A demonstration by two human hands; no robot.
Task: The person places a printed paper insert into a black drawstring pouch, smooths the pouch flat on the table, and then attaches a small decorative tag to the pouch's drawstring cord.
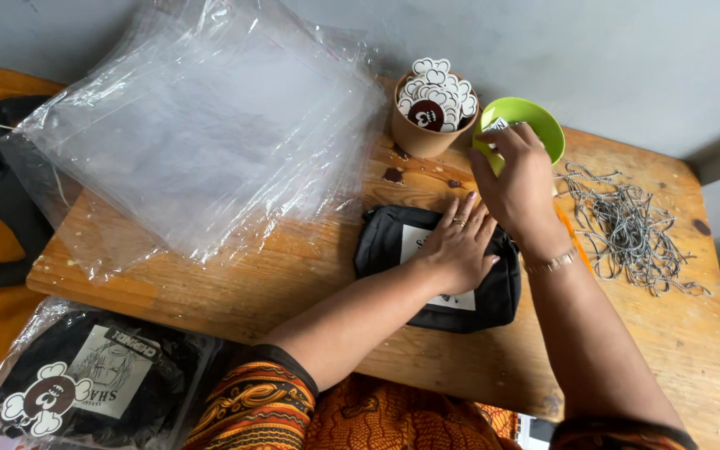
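Green bowl [535, 117] stands at the far edge of the wooden tabletop [293, 283], touching or just beside a brown paper cup [423, 137] filled with white cloud-shaped tags. Right hand [517, 183] is at the bowl's near-left rim, fingers [502, 137] pinched shut on a small white piece [496, 126]; what kind of piece cannot be told. Left hand [458, 242] lies flat, fingers spread open, pressing on a black pouch [435, 267] with a white label. Pouch sits directly below the bowl toward the person, long axis running left to right. Right hand is nearer the bowl; left is nearer the pouch. Grey cords [627, 225] lie heaped to the right, clear plastic bags [202, 125] stacked to the left
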